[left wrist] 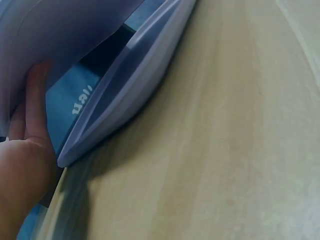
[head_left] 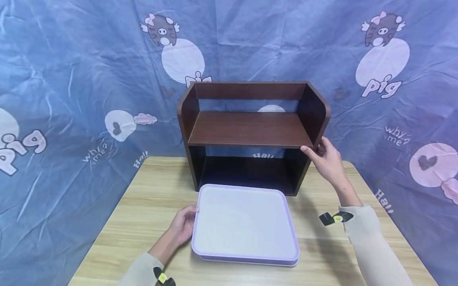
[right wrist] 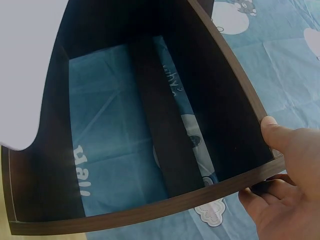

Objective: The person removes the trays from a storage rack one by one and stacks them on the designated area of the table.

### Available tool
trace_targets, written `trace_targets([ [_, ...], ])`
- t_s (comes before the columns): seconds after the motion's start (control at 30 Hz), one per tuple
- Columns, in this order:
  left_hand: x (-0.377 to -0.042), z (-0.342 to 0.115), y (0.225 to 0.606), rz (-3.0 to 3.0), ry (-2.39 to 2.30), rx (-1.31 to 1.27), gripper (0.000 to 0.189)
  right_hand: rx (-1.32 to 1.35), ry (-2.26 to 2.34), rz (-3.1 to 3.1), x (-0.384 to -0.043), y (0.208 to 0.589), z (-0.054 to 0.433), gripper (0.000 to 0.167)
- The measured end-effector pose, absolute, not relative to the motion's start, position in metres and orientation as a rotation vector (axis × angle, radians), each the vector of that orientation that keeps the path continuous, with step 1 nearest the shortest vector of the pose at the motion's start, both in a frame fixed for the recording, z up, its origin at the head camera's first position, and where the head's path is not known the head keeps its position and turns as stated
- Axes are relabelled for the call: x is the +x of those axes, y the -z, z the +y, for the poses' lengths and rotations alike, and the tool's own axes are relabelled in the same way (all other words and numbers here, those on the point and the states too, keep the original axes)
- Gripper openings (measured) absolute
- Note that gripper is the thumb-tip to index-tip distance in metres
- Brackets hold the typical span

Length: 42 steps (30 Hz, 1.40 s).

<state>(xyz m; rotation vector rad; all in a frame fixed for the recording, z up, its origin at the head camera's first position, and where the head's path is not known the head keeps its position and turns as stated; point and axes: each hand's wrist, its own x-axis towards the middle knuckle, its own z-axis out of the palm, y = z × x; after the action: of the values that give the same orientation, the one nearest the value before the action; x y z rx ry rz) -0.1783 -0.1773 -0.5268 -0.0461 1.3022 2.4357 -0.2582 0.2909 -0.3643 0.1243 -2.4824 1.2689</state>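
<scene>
A brown two-tier desktop shelf (head_left: 250,129) stands at the back of the table. My right hand (head_left: 327,161) grips its right side, thumb on the front corner where the middle board meets the side panel; in the right wrist view the fingers (right wrist: 272,195) curl behind that panel. In front of the shelf is a pale tray (head_left: 245,222) with a lavender rim. My left hand (head_left: 183,224) holds it by its left edge, fingers against its underside in the left wrist view. Below it, a second lavender tray (left wrist: 135,75) lies on the table, mostly hidden from above.
The light wood table (head_left: 143,222) has the shelf near its back edge. A blue cloth (head_left: 89,79) with pig prints hangs behind and on both sides. The shelf's lower compartment (head_left: 247,171) opens toward the trays.
</scene>
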Motion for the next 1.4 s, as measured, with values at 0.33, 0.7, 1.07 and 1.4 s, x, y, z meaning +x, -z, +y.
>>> trace_targets([
  [0.33, -0.177, -0.175, 0.536, 1.381, -2.368, -0.063, 0.026, 0.124, -1.267, -2.487, -0.257, 0.363, 0.29, 0.069],
  [0.7, -0.176, -0.175, 0.539, 1.38, -2.316, -0.007, 0.027, 0.128, -1.275, -2.477, -0.256, 0.364, 0.288, 0.069],
  [1.07, -0.18, -0.182, 0.532, 1.756, -2.083, 0.052, 0.04, 0.119, -1.261, -2.486, -0.255, 0.363, 0.288, 0.07],
  [1.4, -0.173, -0.165, 0.516, 2.533, -1.706, -0.123, 0.021, 0.122, -1.286, -2.48, -0.256, 0.363, 0.287, 0.073],
])
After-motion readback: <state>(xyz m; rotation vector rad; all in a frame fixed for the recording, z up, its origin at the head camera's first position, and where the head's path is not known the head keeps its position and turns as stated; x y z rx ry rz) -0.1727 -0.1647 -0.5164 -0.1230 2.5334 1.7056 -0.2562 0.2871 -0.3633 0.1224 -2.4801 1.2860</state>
